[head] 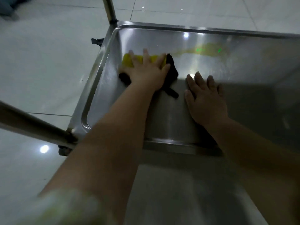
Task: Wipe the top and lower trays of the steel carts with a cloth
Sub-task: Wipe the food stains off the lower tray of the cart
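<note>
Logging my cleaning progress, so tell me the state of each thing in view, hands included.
Steel cart tray: yellowish streak on far part.
Yellow and black cloth: lying on tray, pressed down.
Left hand: fingers spread, pressing cloth.
Right hand: flat on bare tray.

Bare tray steel runs from 12 to 3 o'clock of the right hand. The raised rim walls it at 12 and 9 o'clock. A far post blocks the 11 o'clock corner and a near post the 8 o'clock corner. The cloth under the left hand fills 10 o'clock.
</note>
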Motion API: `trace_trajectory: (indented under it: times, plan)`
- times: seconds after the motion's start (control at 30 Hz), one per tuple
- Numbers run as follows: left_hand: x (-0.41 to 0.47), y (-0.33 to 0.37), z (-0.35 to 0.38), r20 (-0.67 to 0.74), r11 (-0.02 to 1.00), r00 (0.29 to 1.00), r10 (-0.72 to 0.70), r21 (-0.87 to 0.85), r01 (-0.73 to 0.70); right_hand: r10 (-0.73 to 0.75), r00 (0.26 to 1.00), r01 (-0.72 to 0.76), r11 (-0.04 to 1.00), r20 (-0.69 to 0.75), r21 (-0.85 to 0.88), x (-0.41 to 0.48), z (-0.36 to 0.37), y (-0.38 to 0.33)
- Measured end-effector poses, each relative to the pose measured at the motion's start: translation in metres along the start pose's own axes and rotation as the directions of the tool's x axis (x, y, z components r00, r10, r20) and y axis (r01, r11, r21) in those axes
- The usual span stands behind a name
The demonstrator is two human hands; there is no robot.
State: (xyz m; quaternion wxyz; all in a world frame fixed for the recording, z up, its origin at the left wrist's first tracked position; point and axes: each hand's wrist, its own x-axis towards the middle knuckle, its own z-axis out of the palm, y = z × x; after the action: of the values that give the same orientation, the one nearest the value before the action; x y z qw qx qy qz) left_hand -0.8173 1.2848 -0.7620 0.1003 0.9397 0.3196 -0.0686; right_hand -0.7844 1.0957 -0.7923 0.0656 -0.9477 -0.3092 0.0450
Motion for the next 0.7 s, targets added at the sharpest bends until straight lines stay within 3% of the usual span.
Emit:
trace_trajectory:
  times: [0.1, 0.2, 0.5, 0.6, 0.7]
  plan:
    - [0.047, 0.010, -0.013, 0.049, 0.998, 0.997, 0.058, 0.016, -0.059, -0.002, 1.000, 0.002, 1.000, 0.010, 0.006, 0.002, -0.001, 0.002]
    - [0.038, 0.008, -0.008, 0.023, 0.993, 0.993, 0.112, 0.043, -0.113, 0.002, 1.000, -0.003, 1.000, 0.012, 0.014, 0.004, -0.001, 0.004]
    - [-0.178, -0.032, 0.041, -0.137, 0.996, 0.986, 0.090, 0.023, -0.088, 0.000, 1.000, 0.000, 1.000, 0.009, 0.013, -0.001, 0.000, 0.001]
    - [-0.132, -0.030, 0.030, -0.033, 0.997, 0.998, 0.052, 0.059, -0.050, 0.006, 1.000, -0.006, 1.000, 0.014, 0.001, -0.001, -0.001, 0.000]
    - [-0.047, -0.019, 0.008, -0.023, 0.999, 0.999, 0.048, 0.022, -0.047, 0.006, 1.000, -0.006, 1.000, 0.009, -0.010, -0.001, -0.001, -0.001]
